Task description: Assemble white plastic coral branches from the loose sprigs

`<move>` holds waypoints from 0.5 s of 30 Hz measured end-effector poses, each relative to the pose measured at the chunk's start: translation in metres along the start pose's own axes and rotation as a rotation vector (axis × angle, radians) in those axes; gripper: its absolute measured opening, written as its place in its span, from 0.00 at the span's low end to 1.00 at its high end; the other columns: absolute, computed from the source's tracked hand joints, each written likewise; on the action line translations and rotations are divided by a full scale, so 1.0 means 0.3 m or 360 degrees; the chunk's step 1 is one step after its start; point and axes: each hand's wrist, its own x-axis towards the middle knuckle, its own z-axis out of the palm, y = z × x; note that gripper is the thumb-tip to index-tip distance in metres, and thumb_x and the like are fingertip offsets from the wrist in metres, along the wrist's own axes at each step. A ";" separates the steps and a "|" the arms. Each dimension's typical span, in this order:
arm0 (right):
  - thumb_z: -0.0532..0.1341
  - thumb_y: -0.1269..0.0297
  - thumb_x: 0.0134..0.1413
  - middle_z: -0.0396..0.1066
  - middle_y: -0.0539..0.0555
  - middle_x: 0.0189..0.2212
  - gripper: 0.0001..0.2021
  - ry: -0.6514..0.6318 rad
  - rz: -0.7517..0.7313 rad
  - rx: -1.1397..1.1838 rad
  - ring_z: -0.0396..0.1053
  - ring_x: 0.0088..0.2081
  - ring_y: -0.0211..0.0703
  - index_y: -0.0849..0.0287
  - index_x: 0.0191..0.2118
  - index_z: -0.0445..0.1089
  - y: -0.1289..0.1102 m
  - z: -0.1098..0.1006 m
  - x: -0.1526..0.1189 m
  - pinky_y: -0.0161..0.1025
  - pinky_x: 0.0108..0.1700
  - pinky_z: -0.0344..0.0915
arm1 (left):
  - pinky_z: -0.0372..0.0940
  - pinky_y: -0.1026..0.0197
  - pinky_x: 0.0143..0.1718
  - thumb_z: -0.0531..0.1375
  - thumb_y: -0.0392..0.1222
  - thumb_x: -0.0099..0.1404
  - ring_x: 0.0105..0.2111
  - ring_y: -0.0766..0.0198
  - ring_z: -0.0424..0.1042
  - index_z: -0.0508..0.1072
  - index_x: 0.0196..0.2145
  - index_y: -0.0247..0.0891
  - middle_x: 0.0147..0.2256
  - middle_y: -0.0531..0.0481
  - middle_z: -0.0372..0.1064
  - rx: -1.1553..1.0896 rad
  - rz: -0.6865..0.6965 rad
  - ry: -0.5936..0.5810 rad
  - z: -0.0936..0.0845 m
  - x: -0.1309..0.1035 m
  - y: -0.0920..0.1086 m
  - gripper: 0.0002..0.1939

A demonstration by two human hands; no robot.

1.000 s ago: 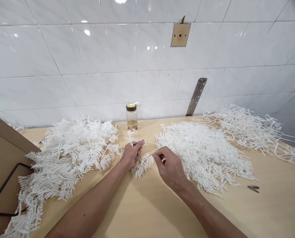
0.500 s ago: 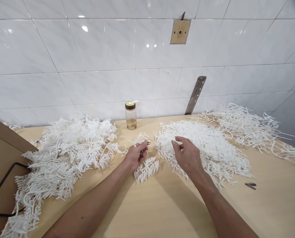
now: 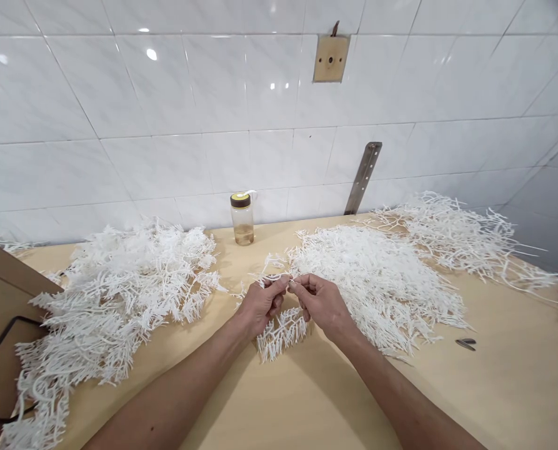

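My left hand (image 3: 263,303) is closed in a pinch on a white branched plastic sprig (image 3: 273,265), part of which shows beyond the fingers. Fingertips of my right hand (image 3: 323,304) meet the left ones, also pinched; whatever sits between them is too small to make out. Beneath both hands another white branched piece (image 3: 283,334) lies on the wooden tabletop (image 3: 335,400). A large heap of white sprigs (image 3: 133,281) spreads to the left, and a denser heap of short white pieces (image 3: 377,281) lies just right of my right hand.
A clear bottle with a dark lid (image 3: 242,219) stands near the tiled wall (image 3: 204,162). Longer white stems (image 3: 457,231) are piled at the back right. Small dark snips (image 3: 466,344) lie at the right. A brown box-like panel (image 3: 11,300) borders the left side.
My right hand has moved left and down from above the dense heap to meet my left hand, its fingers now closed. The view has shifted slightly right.
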 end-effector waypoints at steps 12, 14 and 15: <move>0.60 0.54 0.56 0.61 0.43 0.16 0.13 -0.0097 -0.0023 0.0038 0.59 0.14 0.34 0.56 0.27 0.64 0.016 0.020 -0.003 0.33 0.19 0.57 | 0.40 0.65 0.16 0.72 0.54 0.47 0.14 0.75 0.47 0.63 0.18 0.37 0.13 0.59 0.53 0.0018 0.0004 0.0017 -0.009 0.014 -0.003 0.24; 0.59 0.56 0.57 0.62 0.45 0.17 0.12 0.0002 -0.0170 -0.0164 0.61 0.17 0.36 0.56 0.28 0.63 0.018 0.028 -0.011 0.34 0.21 0.57 | 0.40 0.65 0.16 0.71 0.53 0.47 0.14 0.75 0.46 0.61 0.17 0.38 0.13 0.60 0.52 0.0091 0.0018 0.0111 -0.004 0.010 0.000 0.25; 0.58 0.58 0.58 0.63 0.46 0.19 0.11 0.0087 -0.0322 -0.0310 0.61 0.19 0.37 0.56 0.28 0.63 0.019 0.032 -0.016 0.35 0.23 0.58 | 0.40 0.65 0.16 0.71 0.53 0.47 0.14 0.75 0.46 0.61 0.17 0.38 0.13 0.60 0.51 0.0122 0.0016 0.0161 0.000 0.008 0.001 0.24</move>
